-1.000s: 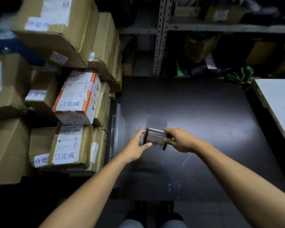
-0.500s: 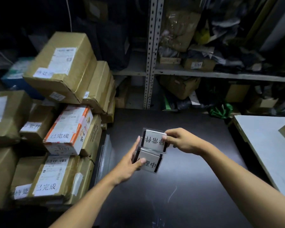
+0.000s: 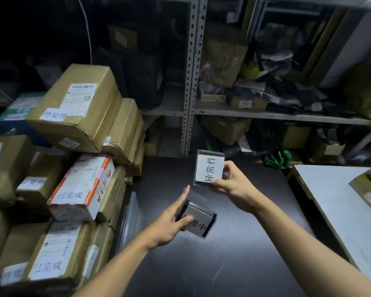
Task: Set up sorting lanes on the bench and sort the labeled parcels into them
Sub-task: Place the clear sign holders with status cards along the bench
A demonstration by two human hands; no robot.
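While lane set-up is under way, the right hand (image 3: pixel 234 187) pinches one sign (image 3: pixel 209 169) above the desk (image 3: pixel 244 254); the left hand (image 3: pixel 169 221) grips the remaining signs (image 3: pixel 199 221). Next: stand it upright; parcels (image 3: pixel 77 187) wait left.

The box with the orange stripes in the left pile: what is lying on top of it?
A tilted brown box and a second one beside it rest above the orange-striped box. Their contact surface is covered, so which one presses on it cannot be seen.
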